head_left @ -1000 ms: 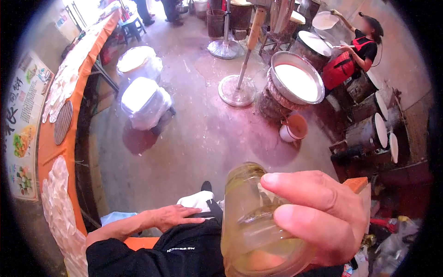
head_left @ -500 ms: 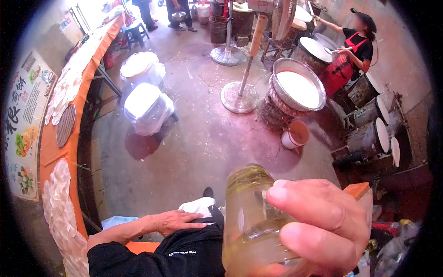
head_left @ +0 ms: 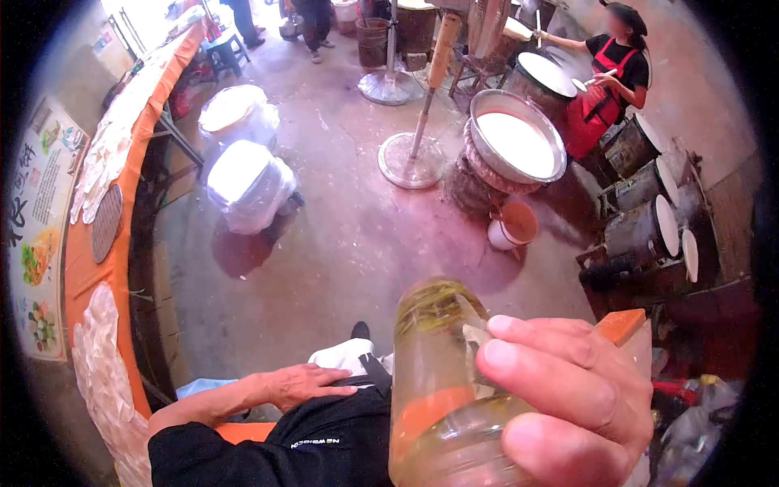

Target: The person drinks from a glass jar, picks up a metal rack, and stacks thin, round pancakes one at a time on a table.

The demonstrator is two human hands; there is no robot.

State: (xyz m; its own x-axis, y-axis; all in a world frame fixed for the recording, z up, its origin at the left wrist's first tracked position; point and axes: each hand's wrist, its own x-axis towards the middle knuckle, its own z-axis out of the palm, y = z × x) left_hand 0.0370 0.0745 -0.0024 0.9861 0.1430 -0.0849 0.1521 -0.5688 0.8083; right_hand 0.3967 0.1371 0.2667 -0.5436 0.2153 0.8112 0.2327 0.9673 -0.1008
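Observation:
A clear bottle or jar (head_left: 438, 398) of pale yellowish liquid, with thin green strands near its far end, is close to the camera at the lower middle. The fingers of my right hand (head_left: 576, 381) are wrapped round its right side. My left hand (head_left: 308, 385) lies flat with its fingers spread, on the dark clothing (head_left: 324, 438) at my waist, beside a white cloth (head_left: 345, 357). Nothing shows in it.
An orange-covered table (head_left: 77, 268) with thin pale sheets (head_left: 105, 373) runs along the left. Two plastic-wrapped stacks (head_left: 251, 187) are on the floor. A large basin (head_left: 519, 142) of white liquid, a bucket (head_left: 511, 226) and a fan stand (head_left: 410, 158) are ahead. A person (head_left: 608, 73) is at round griddles (head_left: 548, 75).
The bottle has tilted a little and the right hand's fingers have shifted on it. The camera view has moved slightly. The person at the griddles has lowered the outstretched arm a little.

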